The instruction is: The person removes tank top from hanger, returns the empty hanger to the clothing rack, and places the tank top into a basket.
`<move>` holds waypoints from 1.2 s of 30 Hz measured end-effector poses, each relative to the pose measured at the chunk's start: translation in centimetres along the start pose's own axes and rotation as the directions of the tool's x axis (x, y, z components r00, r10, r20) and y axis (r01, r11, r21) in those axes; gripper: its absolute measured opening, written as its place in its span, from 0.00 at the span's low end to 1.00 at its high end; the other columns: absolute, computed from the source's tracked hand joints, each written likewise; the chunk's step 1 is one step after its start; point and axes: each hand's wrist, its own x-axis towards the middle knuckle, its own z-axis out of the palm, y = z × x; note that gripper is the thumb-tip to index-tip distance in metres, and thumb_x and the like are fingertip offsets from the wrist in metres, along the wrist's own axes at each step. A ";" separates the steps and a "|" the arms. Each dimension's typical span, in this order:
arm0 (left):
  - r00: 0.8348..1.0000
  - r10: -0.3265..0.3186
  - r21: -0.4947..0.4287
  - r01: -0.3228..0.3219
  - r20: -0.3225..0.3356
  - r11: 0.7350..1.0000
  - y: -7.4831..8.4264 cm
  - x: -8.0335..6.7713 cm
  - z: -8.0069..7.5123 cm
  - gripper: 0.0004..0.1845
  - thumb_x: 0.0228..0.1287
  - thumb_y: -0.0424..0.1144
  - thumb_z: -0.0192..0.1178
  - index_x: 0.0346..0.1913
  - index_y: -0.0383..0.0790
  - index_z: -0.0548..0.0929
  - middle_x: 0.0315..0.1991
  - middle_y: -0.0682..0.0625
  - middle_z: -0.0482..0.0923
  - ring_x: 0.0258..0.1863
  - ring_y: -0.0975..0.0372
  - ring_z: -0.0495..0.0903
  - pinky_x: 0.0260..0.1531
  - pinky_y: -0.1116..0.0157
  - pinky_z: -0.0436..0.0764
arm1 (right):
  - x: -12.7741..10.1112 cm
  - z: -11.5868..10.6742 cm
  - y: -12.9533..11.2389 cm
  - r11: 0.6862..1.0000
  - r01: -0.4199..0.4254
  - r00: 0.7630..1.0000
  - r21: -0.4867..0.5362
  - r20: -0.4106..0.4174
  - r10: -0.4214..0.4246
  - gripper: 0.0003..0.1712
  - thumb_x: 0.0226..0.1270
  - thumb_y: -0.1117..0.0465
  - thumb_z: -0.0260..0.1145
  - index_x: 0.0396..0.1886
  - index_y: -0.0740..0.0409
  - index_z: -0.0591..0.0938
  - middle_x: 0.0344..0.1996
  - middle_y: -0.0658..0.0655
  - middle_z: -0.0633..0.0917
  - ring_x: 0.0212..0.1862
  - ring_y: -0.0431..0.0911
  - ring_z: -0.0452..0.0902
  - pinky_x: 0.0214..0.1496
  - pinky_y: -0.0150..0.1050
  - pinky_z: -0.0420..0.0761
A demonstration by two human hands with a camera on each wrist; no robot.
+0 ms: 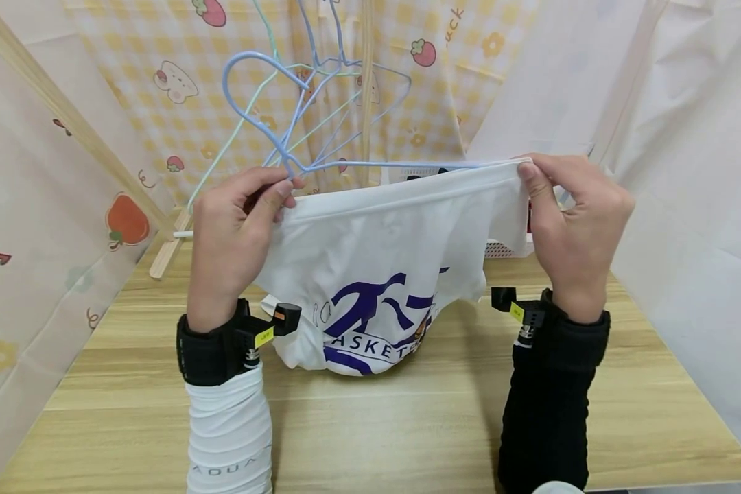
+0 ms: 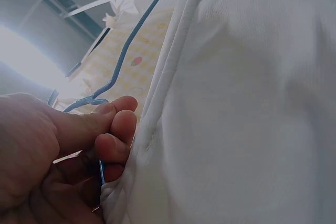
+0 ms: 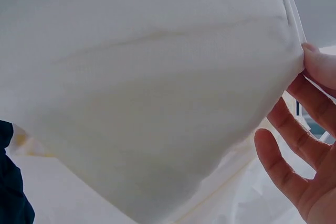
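Note:
A white T-shirt (image 1: 395,240) with a purple figure and lettering hangs between the two hands, its lower part bunched on the table. My left hand (image 1: 237,230) pinches a blue hanger (image 1: 256,123) just below its hook, beside the shirt's top edge; whether it also grips the cloth I cannot tell. One hanger arm runs right along that edge, its far end hidden by the shirt. Between thumb and index finger, my right hand (image 1: 577,223) holds the right end of the edge; its other fingers (image 3: 283,169) are spread behind the cloth.
Behind the hands, more blue and green hangers (image 1: 401,89) hang near a wooden rack post (image 1: 367,89). A white perforated basket (image 1: 506,250) stands beyond the shirt on the wooden table (image 1: 407,439). Patterned curtains (image 1: 469,89) close in the back and sides.

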 end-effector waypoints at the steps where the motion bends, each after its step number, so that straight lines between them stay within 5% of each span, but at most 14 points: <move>1: 1.000 -0.003 0.001 0.003 -0.002 1.000 -0.1 0.0 0.0 0.08 0.77 0.28 0.63 0.47 0.27 0.92 0.39 0.36 0.91 0.29 0.69 0.80 0.36 0.77 0.78 | 0.0 0.0 0.1 1.000 -0.006 1.000 -0.002 -0.002 0.006 0.08 0.71 0.63 0.77 0.40 0.65 0.95 0.35 0.68 0.93 0.37 0.24 0.80 0.49 0.24 0.77; 12: 0.998 -0.019 -0.010 0.018 -0.054 1.000 -0.5 0.1 0.0 0.10 0.77 0.31 0.65 0.49 0.27 0.92 0.39 0.38 0.91 0.30 0.70 0.80 0.38 0.77 0.78 | 0.1 -0.2 0.1 0.998 -0.069 0.997 0.005 0.027 0.068 0.10 0.73 0.61 0.76 0.41 0.66 0.95 0.37 0.63 0.94 0.36 0.30 0.82 0.48 0.26 0.79; 21: 0.988 -0.044 -0.023 0.041 -0.149 0.999 -0.2 0.2 0.6 0.09 0.76 0.32 0.67 0.47 0.29 0.93 0.39 0.40 0.92 0.33 0.74 0.83 0.42 0.76 0.79 | 0.0 0.0 0.0 0.954 -0.166 0.984 0.250 0.097 0.146 0.09 0.73 0.66 0.74 0.41 0.71 0.93 0.32 0.41 0.91 0.28 0.35 0.84 0.37 0.28 0.83; 28: 0.970 -0.067 -0.175 0.026 -0.234 0.984 0.2 0.0 1.2 0.11 0.79 0.31 0.63 0.48 0.25 0.91 0.33 0.67 0.85 0.31 0.64 0.80 0.35 0.71 0.75 | -0.1 0.6 -0.2 0.936 -0.175 0.982 0.305 0.128 0.142 0.08 0.72 0.69 0.74 0.39 0.74 0.92 0.32 0.42 0.92 0.29 0.35 0.86 0.40 0.29 0.86; 36: 0.969 -0.047 -0.350 -0.042 -0.241 0.936 1.2 0.1 1.6 0.09 0.81 0.30 0.59 0.43 0.33 0.90 0.33 0.57 0.87 0.23 0.64 0.75 0.28 0.73 0.75 | -0.2 1.1 0.0 0.946 -0.144 0.974 0.291 0.209 0.084 0.11 0.74 0.69 0.72 0.42 0.78 0.90 0.33 0.34 0.90 0.29 0.33 0.86 0.39 0.28 0.86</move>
